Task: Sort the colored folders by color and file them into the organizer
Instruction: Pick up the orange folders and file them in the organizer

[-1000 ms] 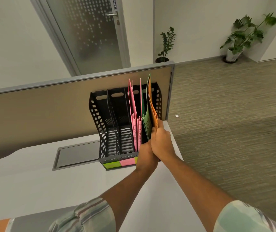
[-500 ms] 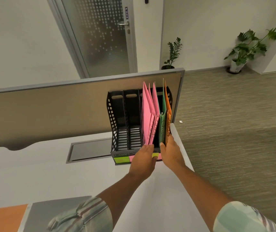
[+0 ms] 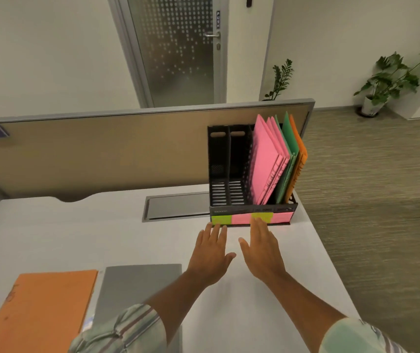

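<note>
A black slotted organizer [image 3: 229, 210] stands at the desk's far right, with green and pink labels along its front. Several pink folders [image 3: 265, 159] lean in a right-hand slot, then green folders [image 3: 286, 161] and an orange folder [image 3: 300, 159] at the far right. The two left slots hold nothing. My left hand [image 3: 210, 253] and right hand [image 3: 263, 247] hover flat over the desk just in front of the organizer, fingers spread and holding nothing. Another orange folder [image 3: 35, 309] lies flat at the near left, next to a grey folder [image 3: 137, 289].
The white desk [image 3: 76, 238] has a metal cable hatch [image 3: 176, 206] left of the organizer and a beige partition [image 3: 102, 151] behind it. The desk's right edge drops to carpet [image 3: 369, 200]. A glass door and potted plants stand beyond.
Both hands have let go of the folders in the right slots and pulled back toward me, now open above the desk. The view has tilted down, showing the orange and grey folders at the near left.
</note>
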Motion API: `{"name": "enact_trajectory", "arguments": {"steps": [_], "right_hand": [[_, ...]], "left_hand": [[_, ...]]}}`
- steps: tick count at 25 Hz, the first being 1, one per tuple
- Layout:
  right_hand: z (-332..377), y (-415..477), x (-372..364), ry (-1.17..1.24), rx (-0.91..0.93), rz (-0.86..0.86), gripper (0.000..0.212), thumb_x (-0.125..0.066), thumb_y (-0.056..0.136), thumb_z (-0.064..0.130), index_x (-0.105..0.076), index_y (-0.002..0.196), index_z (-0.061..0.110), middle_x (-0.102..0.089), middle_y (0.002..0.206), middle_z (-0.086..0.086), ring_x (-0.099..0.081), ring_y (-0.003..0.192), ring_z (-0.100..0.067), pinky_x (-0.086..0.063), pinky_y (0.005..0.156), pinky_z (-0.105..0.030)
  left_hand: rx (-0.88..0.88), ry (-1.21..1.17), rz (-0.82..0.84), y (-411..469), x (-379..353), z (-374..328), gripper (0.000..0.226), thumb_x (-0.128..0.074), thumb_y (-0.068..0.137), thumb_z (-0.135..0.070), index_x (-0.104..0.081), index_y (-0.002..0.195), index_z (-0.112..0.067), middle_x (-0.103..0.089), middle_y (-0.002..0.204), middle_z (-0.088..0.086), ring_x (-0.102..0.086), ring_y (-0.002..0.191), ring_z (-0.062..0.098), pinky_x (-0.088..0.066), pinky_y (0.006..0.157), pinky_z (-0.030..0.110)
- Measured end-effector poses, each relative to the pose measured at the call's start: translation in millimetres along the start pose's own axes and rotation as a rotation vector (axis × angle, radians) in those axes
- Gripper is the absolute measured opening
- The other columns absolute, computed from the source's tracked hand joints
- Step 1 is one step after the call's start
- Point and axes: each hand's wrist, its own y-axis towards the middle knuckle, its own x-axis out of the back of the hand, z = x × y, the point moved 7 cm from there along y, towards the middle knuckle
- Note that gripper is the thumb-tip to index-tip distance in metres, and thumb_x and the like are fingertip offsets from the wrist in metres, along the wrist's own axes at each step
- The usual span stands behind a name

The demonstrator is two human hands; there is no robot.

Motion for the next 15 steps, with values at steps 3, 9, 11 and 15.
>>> {"name": "enact_trajectory", "arguments": {"steps": [3,9,11,15], "right_hand": [[40.9,-26.5,-32.7,-0.051,0.024,0.065,0.076,-0.029,0.105,0.059,-0.005,0.165,0.017,-0.002,0.174,-0.005,-0.008,0.160,-0.026,-0.012,0.128,-0.041],[115.3,-72.2,-98.9,-0.094,0.091,0.157,0.078,-0.020,0.104,0.061,0.002,0.165,0.017,0.006,0.173,-0.005,0.001,0.160,-0.025,-0.004,0.128,-0.040],[140.7,-82.3,-117.9,-0.072,0.121,0.173,0.077,-0.026,0.106,0.057,-0.002,0.165,0.014,0.000,0.173,-0.008,-0.003,0.160,-0.025,-0.008,0.128,-0.040],[190.3,-103.4,-150.9,-0.062,0.183,0.204,0.078,-0.038,0.106,0.051,-0.008,0.164,0.010,-0.008,0.172,-0.012,-0.008,0.159,-0.026,-0.014,0.128,-0.040]], "left_hand": [[0.048,0.015,0.050,-39.5,-3.0,42.1,0.082,-0.030,0.107,-0.065,-0.004,0.170,-0.021,0.001,0.179,0.005,0.005,0.165,0.032,-0.001,0.132,0.050],[0.086,0.023,0.075,-108.4,-12.4,133.7,0.080,-0.033,0.109,-0.060,-0.005,0.170,-0.017,-0.002,0.178,0.009,0.003,0.165,0.033,-0.005,0.133,0.050],[0.114,0.005,0.081,-126.5,-16.8,162.7,0.081,-0.037,0.108,-0.059,-0.007,0.169,-0.016,-0.004,0.178,0.010,0.001,0.165,0.033,-0.006,0.132,0.050],[0.177,-0.014,0.102,-160.5,-25.8,216.9,0.082,-0.044,0.106,-0.057,-0.013,0.168,-0.014,-0.010,0.177,0.014,-0.006,0.164,0.035,-0.010,0.132,0.050]]}}
